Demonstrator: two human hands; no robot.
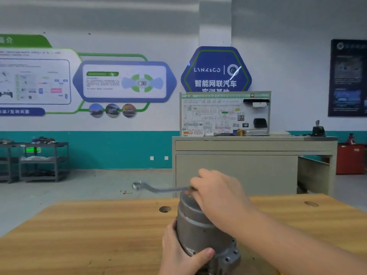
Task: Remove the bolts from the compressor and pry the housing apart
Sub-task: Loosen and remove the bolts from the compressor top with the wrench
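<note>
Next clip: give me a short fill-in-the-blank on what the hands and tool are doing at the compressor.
1. The left hand steadies the compressor by gripping its ____ end.
2. The right hand holds one end of a ____ at the compressor's top.
3. The wrench handle sticks out toward the ____ side of the picture.
4. The compressor stands on a ____ workbench.

Missing words: lower; wrench; left; wooden

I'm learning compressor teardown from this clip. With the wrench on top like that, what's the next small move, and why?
Probably swing the wrench handle round to loosen a top bolt. The right hand holds its near end over the compressor top, the left hand steadies the body on the wooden bench, and the housing looks unopened.
</note>
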